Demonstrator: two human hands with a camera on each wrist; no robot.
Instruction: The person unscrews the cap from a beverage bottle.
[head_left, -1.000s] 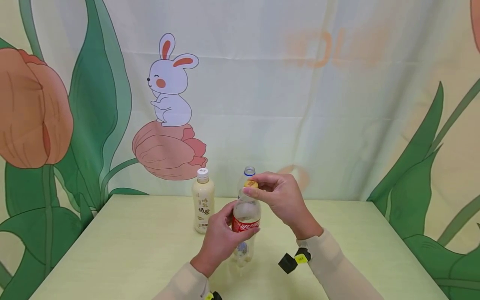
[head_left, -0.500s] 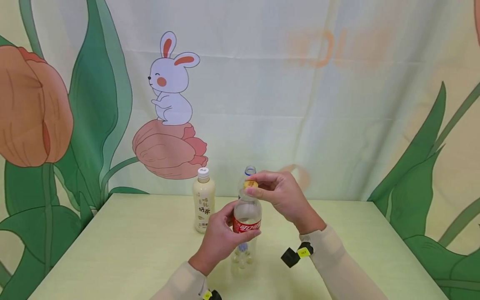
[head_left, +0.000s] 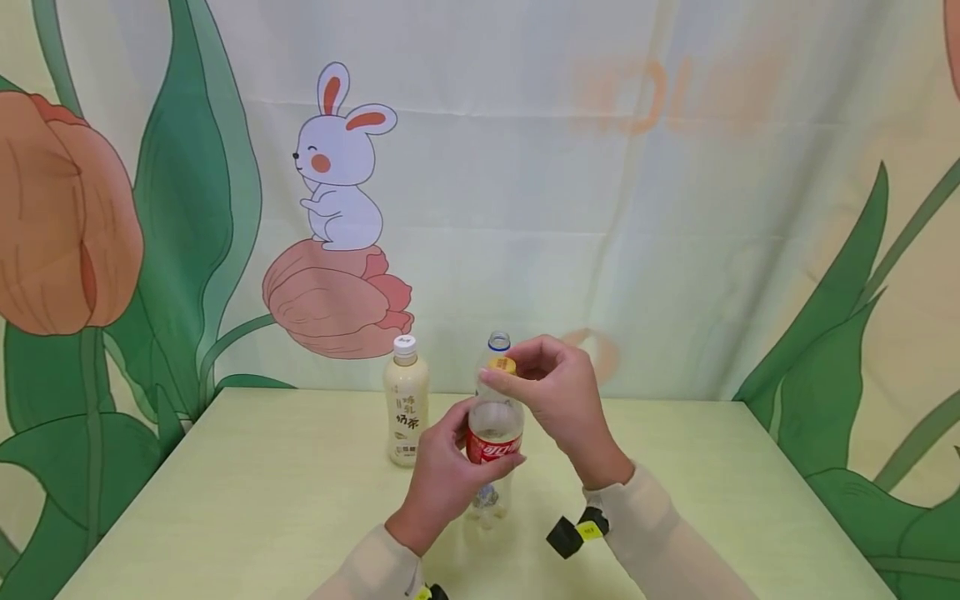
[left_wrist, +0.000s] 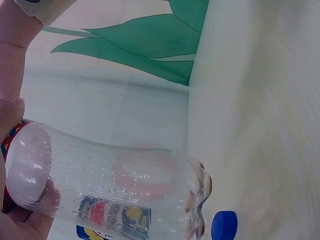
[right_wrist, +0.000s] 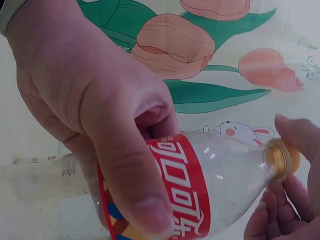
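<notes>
A clear plastic cola bottle point(head_left: 497, 421) with a red label is held off the table, nearly upright. My left hand point(head_left: 442, 475) grips it around the label, thumb across the front. At its neck, my right hand point(head_left: 564, 396) pinches the yellow cap point(head_left: 502, 365) between thumb and fingers. The right wrist view shows this cap point(right_wrist: 286, 157) at the bottle's mouth, with the right fingers point(right_wrist: 287, 205) around it. The bottle looks empty, with droplets inside its wall point(left_wrist: 115, 170) in the left wrist view.
Behind the cola bottle stands a clear uncapped bottle point(head_left: 498, 342) with a blue neck ring. A white-capped milk tea bottle point(head_left: 407, 404) stands to its left. A blue cap point(left_wrist: 224, 225) lies on the table point(head_left: 247, 500). A printed curtain point(head_left: 480, 208) hangs at the table's back.
My right hand has turned at the yellow cap: its thumb has shifted left and its wrist has moved lower and leftward. The left hand keeps its hold on the bottle, almost unmoved.
</notes>
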